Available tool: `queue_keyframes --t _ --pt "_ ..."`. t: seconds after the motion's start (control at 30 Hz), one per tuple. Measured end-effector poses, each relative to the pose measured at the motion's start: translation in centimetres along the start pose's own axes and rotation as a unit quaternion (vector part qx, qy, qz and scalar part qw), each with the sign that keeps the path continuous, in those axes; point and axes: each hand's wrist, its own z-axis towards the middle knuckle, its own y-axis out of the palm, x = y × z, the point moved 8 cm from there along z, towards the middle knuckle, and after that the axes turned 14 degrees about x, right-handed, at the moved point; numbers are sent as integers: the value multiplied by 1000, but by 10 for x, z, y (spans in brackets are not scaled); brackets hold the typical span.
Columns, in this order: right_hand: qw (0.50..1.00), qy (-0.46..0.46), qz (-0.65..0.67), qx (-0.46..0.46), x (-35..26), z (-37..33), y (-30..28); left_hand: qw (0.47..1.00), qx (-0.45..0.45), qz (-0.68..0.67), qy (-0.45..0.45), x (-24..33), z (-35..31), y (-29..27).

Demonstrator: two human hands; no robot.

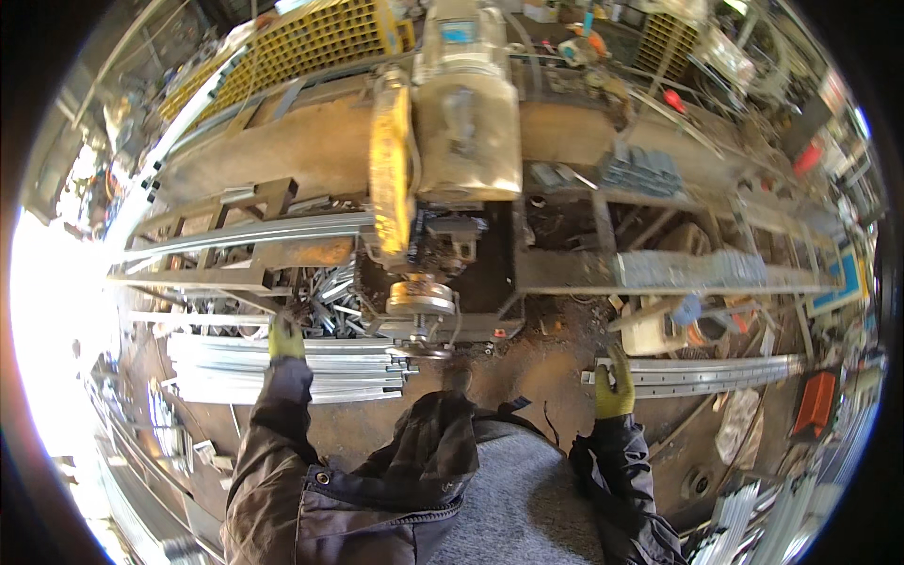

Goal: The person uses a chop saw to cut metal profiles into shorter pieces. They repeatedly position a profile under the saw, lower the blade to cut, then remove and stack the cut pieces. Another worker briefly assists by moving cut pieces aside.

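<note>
My left hand (286,341), in a yellow-green work glove, reaches over a bundle of long silvery steel channels (226,370). Its fingertips are dark and lie against the edge of the metal rack, so their grip does not show. At the right, my right hand (615,386), gloved alike, lies over the near ends of perforated metal strips (716,374) with thumb and fingers apart. Between the hands stands a cutting machine with a yellow blade guard (391,169), a large motor (468,122) and a round handwheel (419,351).
Short metal offcuts (334,299) are heaped left of the machine. Long tubes (254,234) run across the rack toward it. Stacked grey pieces (640,169) and a bar (692,268) lie right of it. A red-orange tray (815,403) sits far right. Yellow grating (292,52) stands behind.
</note>
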Motion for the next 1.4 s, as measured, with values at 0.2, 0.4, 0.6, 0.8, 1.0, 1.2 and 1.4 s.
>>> queue_keyframes --t 0.2,0.4,0.6,0.8,1.0,1.2,1.4 --pt "981 -131 -100 -99 -34 72 153 942 -208 256 61 50 182 127" --pt "944 -82 -260 -184 6 104 214 839 -349 401 113 93 252 209" --pt "943 -114 -242 -196 12 98 217 797 -386 413 214 63 265 268" --pt "943 -82 -255 -197 17 96 214 805 -426 294 290 132 204 302" --pt "947 -82 -261 -171 11 95 218 828 -494 158 213 115 211 306" --pt "945 -39 -271 -181 17 94 218 812 -408 286 303 73 242 302" --pt "945 -57 -271 -176 9 99 217 913 -288 -88 275 146 180 296"
